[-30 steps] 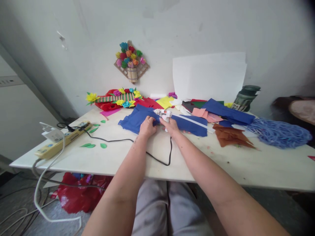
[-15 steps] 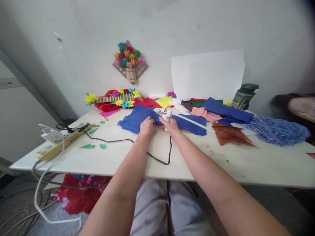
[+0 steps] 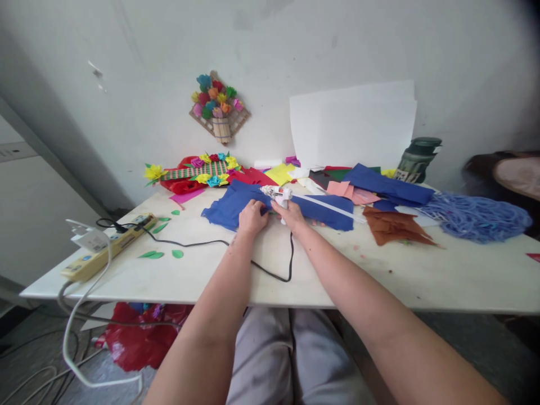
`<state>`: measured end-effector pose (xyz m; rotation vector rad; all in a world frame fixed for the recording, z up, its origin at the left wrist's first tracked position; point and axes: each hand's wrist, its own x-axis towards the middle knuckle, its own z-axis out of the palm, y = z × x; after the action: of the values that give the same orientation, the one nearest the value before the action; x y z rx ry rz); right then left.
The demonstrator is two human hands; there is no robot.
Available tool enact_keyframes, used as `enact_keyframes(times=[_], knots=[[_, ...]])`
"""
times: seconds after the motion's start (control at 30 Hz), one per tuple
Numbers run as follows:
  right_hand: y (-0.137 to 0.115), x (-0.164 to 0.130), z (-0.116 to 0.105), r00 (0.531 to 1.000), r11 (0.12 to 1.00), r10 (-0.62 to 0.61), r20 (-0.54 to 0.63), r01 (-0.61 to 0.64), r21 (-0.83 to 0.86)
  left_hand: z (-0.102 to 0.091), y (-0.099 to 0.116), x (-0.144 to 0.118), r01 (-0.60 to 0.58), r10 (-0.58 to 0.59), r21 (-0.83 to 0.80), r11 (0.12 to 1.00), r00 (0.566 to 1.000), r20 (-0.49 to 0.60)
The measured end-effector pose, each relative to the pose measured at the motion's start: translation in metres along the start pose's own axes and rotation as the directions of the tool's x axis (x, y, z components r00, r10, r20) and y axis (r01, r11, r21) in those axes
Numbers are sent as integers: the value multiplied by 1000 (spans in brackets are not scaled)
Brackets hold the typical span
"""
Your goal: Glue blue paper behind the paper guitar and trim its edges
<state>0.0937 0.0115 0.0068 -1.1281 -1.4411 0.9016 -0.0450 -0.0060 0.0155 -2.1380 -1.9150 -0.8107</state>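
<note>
A white hot glue gun [image 3: 282,194] is gripped in my right hand [image 3: 292,216], its nozzle pointing left. From its back a long clear glue stick [image 3: 327,205] sticks out to the right, over blue crepe paper or cloth [image 3: 228,207]. My left hand [image 3: 252,217] is closed at the front edge of this blue sheet, close to the glue gun; what its fingertips pinch is hidden. The glue gun's black cord [image 3: 272,274] loops on the table below both hands and runs left.
On the left lie a power strip [image 3: 90,261] and green paper leaves [image 3: 177,254]. A flower-decorated woven piece [image 3: 196,170] lies behind. To the right are brown paper [image 3: 394,225], blue yarn [image 3: 476,218] and a dark bottle [image 3: 417,160]. A flower wall piece [image 3: 221,129] hangs above.
The view has shifted slightly. Both hands stay at nearly the same spot, with the glue gun still in my right hand.
</note>
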Motion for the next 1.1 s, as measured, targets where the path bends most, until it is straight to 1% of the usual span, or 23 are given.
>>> enact_keyframes(times=[0.27, 0.4, 0.53, 0.67, 0.83, 0.97, 1.1], knots=[[-4, -1, 3, 996, 976, 87, 33, -92, 196, -1, 8, 0, -14, 13, 137, 991, 1000, 9], [-5, -1, 4, 994, 964, 104, 19, -105, 243, -2, 11, 0, -43, 40, 170, 984, 999, 19], [-4, 0, 4, 995, 957, 99, 11, -98, 272, -2, 10, 0, -48, 44, 169, 984, 999, 28], [-4, -1, 4, 996, 952, 88, 22, -91, 292, 0, 11, 1, -29, 30, 170, 985, 1000, 0], [-5, -2, 4, 995, 954, 96, 37, -103, 282, 4, 14, 4, -10, 10, 186, 983, 1000, -2], [-10, -4, 3, 995, 952, 92, 43, -101, 290, 5, 10, 8, -8, 8, 129, 992, 1000, -1], [-18, -6, -9, 988, 949, 119, 100, -143, 280, 4, 2, 12, 1, 0, 62, 998, 1000, -7]])
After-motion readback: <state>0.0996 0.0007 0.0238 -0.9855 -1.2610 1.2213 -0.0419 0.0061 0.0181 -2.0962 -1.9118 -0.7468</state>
